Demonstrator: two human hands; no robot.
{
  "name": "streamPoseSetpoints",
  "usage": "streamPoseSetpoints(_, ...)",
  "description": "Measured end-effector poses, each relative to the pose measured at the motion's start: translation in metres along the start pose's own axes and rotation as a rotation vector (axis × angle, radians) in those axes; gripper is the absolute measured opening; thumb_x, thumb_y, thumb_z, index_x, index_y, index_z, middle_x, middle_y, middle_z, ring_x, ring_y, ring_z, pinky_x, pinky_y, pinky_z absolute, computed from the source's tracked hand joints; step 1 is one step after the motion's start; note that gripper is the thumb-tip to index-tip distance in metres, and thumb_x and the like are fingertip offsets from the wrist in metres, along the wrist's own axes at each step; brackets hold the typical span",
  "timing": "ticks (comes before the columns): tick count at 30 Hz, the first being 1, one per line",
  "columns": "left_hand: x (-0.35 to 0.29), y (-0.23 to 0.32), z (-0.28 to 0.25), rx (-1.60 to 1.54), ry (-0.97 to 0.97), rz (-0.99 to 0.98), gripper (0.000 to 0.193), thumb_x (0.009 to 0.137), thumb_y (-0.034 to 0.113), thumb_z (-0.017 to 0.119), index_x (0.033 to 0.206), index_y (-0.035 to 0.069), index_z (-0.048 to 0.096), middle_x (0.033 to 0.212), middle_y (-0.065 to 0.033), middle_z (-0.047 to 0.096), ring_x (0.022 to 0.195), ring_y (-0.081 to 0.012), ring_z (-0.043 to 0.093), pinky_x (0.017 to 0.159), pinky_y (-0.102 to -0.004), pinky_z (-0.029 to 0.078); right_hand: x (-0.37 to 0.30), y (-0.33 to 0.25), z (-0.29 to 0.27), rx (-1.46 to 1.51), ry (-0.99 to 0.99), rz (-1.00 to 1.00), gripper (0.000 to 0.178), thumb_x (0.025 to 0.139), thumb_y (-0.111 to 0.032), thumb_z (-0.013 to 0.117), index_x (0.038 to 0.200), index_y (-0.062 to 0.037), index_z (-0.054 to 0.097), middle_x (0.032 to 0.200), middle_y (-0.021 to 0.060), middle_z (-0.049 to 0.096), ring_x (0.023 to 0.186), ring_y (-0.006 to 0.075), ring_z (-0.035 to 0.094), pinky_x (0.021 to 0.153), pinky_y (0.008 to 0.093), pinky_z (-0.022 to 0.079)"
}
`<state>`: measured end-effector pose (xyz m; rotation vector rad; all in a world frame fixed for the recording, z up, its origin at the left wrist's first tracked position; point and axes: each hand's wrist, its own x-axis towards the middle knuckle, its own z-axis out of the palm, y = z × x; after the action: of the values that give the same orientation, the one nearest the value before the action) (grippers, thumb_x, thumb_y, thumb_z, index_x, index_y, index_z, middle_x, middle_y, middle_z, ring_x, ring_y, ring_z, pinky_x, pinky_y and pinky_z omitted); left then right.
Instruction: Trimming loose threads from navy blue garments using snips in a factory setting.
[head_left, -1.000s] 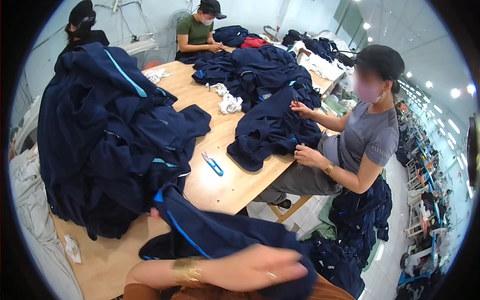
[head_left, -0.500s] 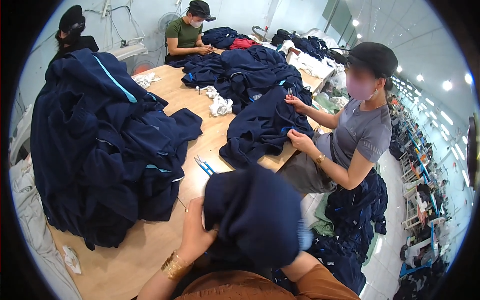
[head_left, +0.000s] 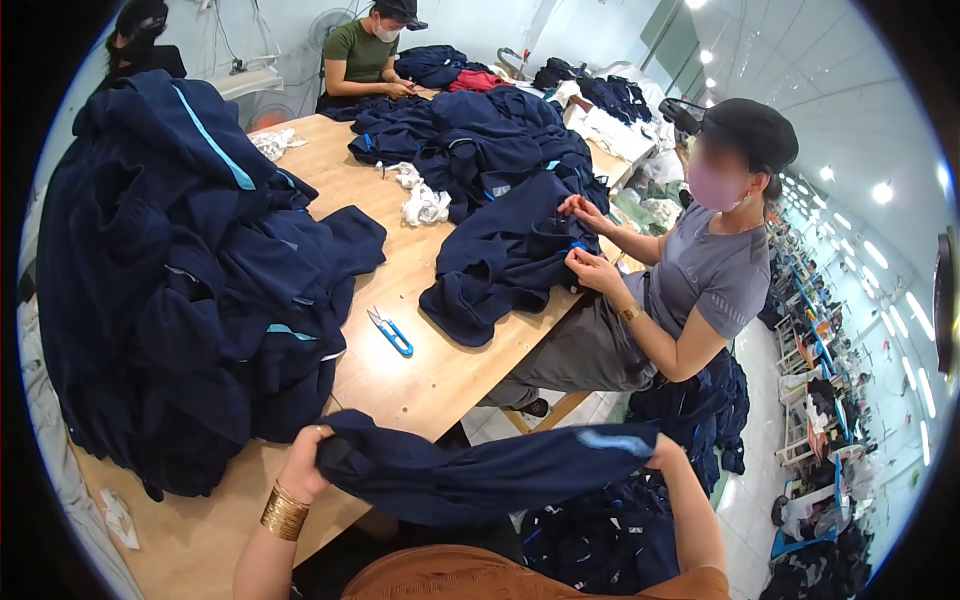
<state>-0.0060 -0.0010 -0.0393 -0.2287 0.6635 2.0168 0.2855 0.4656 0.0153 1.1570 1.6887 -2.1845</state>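
I hold a navy blue garment [head_left: 490, 475] stretched sideways between both hands, low in front of me at the near edge of the wooden table [head_left: 430, 375]. My left hand [head_left: 305, 462], with a gold bangle on the wrist, grips its left end. My right hand [head_left: 668, 456] grips the right end, beside a light blue patch on the cloth. A big heap of navy garments with light blue stripes [head_left: 180, 280] rises on the table just left of my left hand. Blue-handled thread snips [head_left: 390, 332] lie on the table beyond the garment.
A co-worker in a grey shirt and black cap [head_left: 700, 290] sits at the right, handling a navy garment [head_left: 510, 255]. Another in green [head_left: 365, 55] sits at the far end. More navy piles [head_left: 470, 135], white scraps [head_left: 425, 205], and garments on the floor [head_left: 600, 540].
The garment was bunched up close in front of me half a second ago. Now my hands have spread apart and pulled it out flat and low.
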Motion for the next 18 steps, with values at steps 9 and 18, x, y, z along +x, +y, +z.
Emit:
streamPoseSetpoints(9,0.017,-0.008,0.029,0.094,0.032,-0.085,0.025,0.082,0.016,0.046,0.096,0.0,0.058,0.093,-0.0118,0.064,0.084,-0.0222,0.062,0.079,-0.0344,0.051,-0.023,-0.033,-0.088,-0.827,0.98,-0.258,0.012,0.073,-0.011,0.064,0.081,-0.0037,0.066,0.067,0.0072,0.062,0.057,0.0168,0.059,0.053,0.0298,0.048)
streamPoseSetpoints(18,0.007,-0.085,0.176,0.638,-0.418,-0.254,0.034,0.082,0.028,0.057,0.096,-0.004,0.061,0.086,-0.0038,0.061,0.084,-0.0089,0.054,0.078,-0.0244,0.042,0.017,0.042,0.233,-0.238,-0.113,-1.27,0.039,0.083,-0.01,0.052,0.121,-0.0018,0.052,0.113,0.0087,0.058,0.105,0.0182,0.055,0.09,0.0267,0.042)
